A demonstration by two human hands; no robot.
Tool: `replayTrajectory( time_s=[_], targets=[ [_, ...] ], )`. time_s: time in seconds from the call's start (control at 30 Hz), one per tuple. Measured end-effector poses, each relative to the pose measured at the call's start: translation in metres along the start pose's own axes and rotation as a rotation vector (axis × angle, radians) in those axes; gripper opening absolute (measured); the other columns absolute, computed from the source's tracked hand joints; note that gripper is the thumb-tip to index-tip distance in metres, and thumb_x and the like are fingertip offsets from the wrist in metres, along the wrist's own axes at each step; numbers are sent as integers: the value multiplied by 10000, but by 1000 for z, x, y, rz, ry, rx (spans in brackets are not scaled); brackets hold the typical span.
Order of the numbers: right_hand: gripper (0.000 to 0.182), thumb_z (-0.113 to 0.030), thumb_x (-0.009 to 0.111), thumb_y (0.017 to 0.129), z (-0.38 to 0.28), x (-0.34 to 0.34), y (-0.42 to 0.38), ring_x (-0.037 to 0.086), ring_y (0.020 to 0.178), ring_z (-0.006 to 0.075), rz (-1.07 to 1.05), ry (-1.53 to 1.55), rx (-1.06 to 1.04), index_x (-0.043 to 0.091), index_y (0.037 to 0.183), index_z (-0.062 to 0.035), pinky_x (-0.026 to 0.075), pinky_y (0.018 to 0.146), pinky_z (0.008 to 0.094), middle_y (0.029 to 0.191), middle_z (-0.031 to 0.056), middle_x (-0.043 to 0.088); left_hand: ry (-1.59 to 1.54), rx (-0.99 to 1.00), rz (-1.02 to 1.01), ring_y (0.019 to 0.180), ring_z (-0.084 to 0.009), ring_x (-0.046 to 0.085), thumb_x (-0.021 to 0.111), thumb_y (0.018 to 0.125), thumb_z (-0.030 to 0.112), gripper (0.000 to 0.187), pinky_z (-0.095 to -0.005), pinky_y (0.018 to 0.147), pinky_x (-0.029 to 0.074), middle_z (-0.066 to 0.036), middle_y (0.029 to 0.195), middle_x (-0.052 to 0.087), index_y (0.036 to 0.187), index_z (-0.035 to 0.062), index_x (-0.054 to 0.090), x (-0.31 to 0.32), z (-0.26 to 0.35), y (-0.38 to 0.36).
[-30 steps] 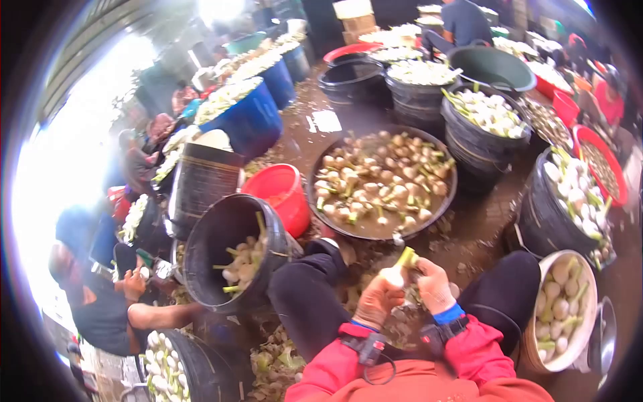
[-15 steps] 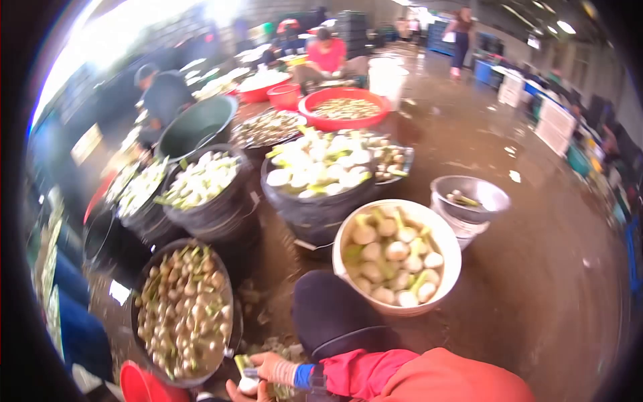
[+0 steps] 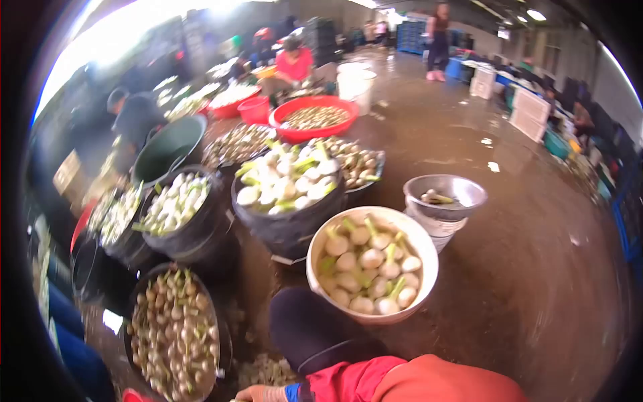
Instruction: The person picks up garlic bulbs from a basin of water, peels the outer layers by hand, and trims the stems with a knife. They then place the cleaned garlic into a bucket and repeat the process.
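My right hand (image 3: pixel 260 394) shows at the bottom edge, below a red sleeve and blue cuff. Its fingers look curled, but their tips and whatever they hold are cut off by the frame. My left hand is out of view. Left of the right hand, a dark oval tub (image 3: pixel 224 348) holds many brownish bulbs (image 3: pixel 175 328) with short stems. Peelings (image 3: pixel 266 370) lie on the floor just above the hand. Beyond my dark-clad knee (image 3: pixel 318 328) stands a white bucket (image 3: pixel 431 281) of peeled, pale round bulbs (image 3: pixel 372 258) with green stalks, in what looks like water.
Black buckets (image 3: pixel 288 231) heaped with pale bulbs stand ahead. A metal bowl (image 3: pixel 472 193) rests on a white bucket (image 3: pixel 439 226) at right. Red basins (image 3: pixel 345 124) and a dark green tub (image 3: pixel 164 151) are farther back. Several people (image 3: pixel 293 63) are around the wet brown floor (image 3: pixel 522 268).
The view has shifted, so the buckets appear farther left and the hands lower. Earlier, both hands showed at a pale bulb, a thin grey tool at the right; now only part of the right hand shows.
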State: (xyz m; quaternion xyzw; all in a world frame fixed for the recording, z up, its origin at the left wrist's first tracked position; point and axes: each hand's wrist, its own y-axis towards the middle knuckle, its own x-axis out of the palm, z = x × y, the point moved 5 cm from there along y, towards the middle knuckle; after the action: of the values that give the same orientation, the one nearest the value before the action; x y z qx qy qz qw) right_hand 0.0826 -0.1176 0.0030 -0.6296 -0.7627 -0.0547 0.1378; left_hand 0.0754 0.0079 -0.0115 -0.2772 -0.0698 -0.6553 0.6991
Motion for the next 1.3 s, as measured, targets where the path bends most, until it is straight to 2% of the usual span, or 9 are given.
replayTrajectory(
  time_s=[0.13, 0.23, 0.3, 0.43, 0.57, 0.67, 0.83, 1.03, 1.3],
  targets=[
    [211, -115, 640, 772, -21, 2, -11, 595, 890, 183, -83, -344, -135, 621, 969, -40, 474, 806, 301, 946, 74, 647, -143, 155, 185, 807, -158, 544, 620, 792, 117, 317, -241, 654, 465, -19, 972, 530, 1098, 92, 541, -14, -3, 4],
    [260, -100, 628, 759, -11, -25, 5, 609, 890, 182, 145, -408, -165, 623, 1011, -35, 481, 792, 284, 945, 121, 650, 1033, 757, 124, 797, -179, 574, 587, 746, 48, 298, -313, 605, 488, -56, 980, 538, 1041, 88, 577, 30, 30, -30],
    [212, -131, 621, 774, 16, -40, 19, 602, 797, 167, 292, -482, 7, 635, 971, -51, 477, 724, 295, 863, 106, 656, -217, -44, 119, 837, -202, 583, 608, 798, 132, 244, -330, 649, 498, -77, 1011, 574, 1034, 79, 579, 13, 2, -13],
    [241, 4, 578, 751, 49, -89, 39, 562, 700, 137, 566, -276, 212, 619, 985, -39, 460, 637, 291, 795, 69, 640, -336, -49, 126, 844, -249, 607, 616, 846, 246, 252, -345, 600, 509, -81, 976, 614, 1030, 75, 595, 17, 16, -29],
    [403, -95, 615, 774, 28, -47, 19, 600, 965, 299, -2, -995, 456, 578, 1174, -125, 444, 852, 360, 1047, 150, 631, -448, 14, 132, 885, -232, 605, 625, 850, 263, 249, -346, 663, 535, -84, 1050, 595, 992, 60, 595, -8, 11, -23],
    [375, -261, 649, 816, 45, -34, 19, 603, 955, 217, -50, -1108, 145, 591, 1152, -107, 426, 874, 289, 1084, 137, 624, -699, -73, 115, 900, -241, 597, 629, 823, 407, 384, -405, 781, 533, -88, 1014, 603, 864, 26, 610, -21, -2, -16],
    [504, 41, 572, 783, -11, -2, 4, 568, 890, 124, -131, 248, 386, 493, 1271, -57, 460, 701, 222, 1101, 46, 601, -495, 5, 299, 872, -247, 597, 596, 818, 501, 479, -403, 806, 498, -109, 935, 632, 847, 23, 622, -5, -2, -16],
    [260, -47, 600, 847, -23, -7, 8, 583, 787, 96, 36, 185, 187, 582, 1106, -43, 485, 658, 234, 902, 25, 612, 5, 48, 223, 744, -162, 587, 512, 860, 546, 597, -285, 645, 484, -73, 912, 614, 1049, -18, 567, -4, -4, -19],
    [224, -55, 576, 871, -12, -56, 22, 562, 737, 122, 448, 663, 14, 556, 1090, -14, 488, 676, 277, 852, 44, 589, -439, -153, 206, 649, -193, 606, 545, 823, 562, 493, -262, 453, 470, -63, 832, 638, 972, 95, 600, -9, -5, -13]
  ],
)
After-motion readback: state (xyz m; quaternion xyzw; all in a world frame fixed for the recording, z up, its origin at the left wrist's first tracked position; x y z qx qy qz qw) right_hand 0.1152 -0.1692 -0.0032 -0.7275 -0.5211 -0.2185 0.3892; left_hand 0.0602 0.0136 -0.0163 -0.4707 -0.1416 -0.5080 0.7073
